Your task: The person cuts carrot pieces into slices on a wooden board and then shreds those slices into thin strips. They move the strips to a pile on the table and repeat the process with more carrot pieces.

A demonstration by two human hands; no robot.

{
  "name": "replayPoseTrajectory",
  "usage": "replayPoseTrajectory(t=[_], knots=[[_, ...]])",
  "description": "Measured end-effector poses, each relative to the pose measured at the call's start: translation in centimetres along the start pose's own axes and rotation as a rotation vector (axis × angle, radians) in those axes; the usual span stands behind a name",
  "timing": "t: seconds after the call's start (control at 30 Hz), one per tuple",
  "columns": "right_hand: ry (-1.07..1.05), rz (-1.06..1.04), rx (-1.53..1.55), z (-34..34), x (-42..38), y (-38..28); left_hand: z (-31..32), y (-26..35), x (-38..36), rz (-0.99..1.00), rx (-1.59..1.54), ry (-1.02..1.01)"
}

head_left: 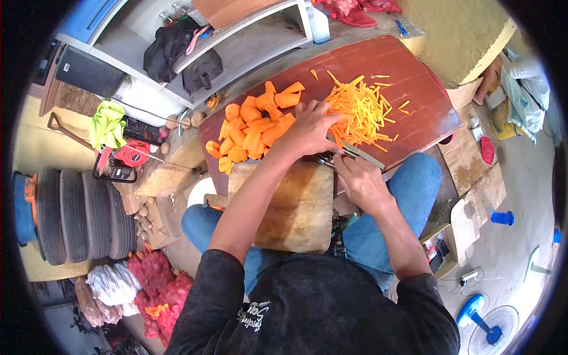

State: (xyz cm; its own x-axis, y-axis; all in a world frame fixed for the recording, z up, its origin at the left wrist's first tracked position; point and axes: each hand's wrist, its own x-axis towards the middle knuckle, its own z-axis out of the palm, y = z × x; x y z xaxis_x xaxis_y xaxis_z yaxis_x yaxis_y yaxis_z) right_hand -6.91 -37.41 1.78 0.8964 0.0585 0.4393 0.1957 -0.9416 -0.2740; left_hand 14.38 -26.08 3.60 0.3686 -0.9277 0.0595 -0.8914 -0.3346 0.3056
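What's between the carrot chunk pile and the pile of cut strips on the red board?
Head view: the left hand rests there, fingers down on carrot, with the chunks on one side and the strips on the other.

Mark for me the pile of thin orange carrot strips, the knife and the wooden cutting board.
Pile of thin orange carrot strips (362, 109), head view, middle of heap.
Metal knife (358, 152), head view, on the blade.
Wooden cutting board (299, 210), head view, bare centre.

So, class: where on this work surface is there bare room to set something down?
Bare: the red board above the carrot strips, and the wooden board near the lap. Crowded: the middle, with carrot chunks, left hand, right hand and knife.
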Motion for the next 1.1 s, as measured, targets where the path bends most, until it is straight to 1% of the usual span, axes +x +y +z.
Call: replayPoseTrajectory(t=[0.1,0.2,0.3,0.4,0.5,0.63,0.73,0.83,0.93,1.03,1.1], knots=[[-0.027,0.019,-0.026,0.3,-0.2,0.2,-0.1,0.8,0.3,0.008,0.103,-0.033],[-0.013,0.028,-0.009,0.1,-0.3,0.3,1.0,0.0,0.6,-0.013,-0.002,0.079],[0.003,0.001,0.008,0.1,-0.3,0.1,1.3,-0.1,0.5,-0.064,0.021,0.149],[0.016,-0.010,0.006,-0.2,-0.1,-0.1,2.0,-1.1,0.8,-0.050,0.139,0.279],[-0.001,0.014,0.007,-0.3,0.0,-0.3,1.8,-1.7,0.5,-0.160,-0.012,0.265],[0.024,0.016,0.032,0.0,-0.1,0.0,1.3,-2.7,-0.2,-0.113,-0.039,0.341],[0.032,0.010,0.042,0.1,-0.2,0.2,0.9,-3.4,-0.7,-0.135,0.029,0.286],[0.007,0.018,0.037,-0.2,-0.1,0.1,1.6,-4.9,-0.5,-0.178,0.202,0.352],[0.012,0.024,0.029,-0.2,-0.1,0.1,1.0,-5.0,-0.8,-0.199,0.116,0.325],[0.004,0.028,0.028,-0.1,-0.2,0.1,0.0,-3.7,-1.6,-0.150,0.017,0.237],[-0.006,0.036,0.039,-0.1,-0.3,0.0,0.5,-4.0,-1.5,-0.124,0.147,0.283]])
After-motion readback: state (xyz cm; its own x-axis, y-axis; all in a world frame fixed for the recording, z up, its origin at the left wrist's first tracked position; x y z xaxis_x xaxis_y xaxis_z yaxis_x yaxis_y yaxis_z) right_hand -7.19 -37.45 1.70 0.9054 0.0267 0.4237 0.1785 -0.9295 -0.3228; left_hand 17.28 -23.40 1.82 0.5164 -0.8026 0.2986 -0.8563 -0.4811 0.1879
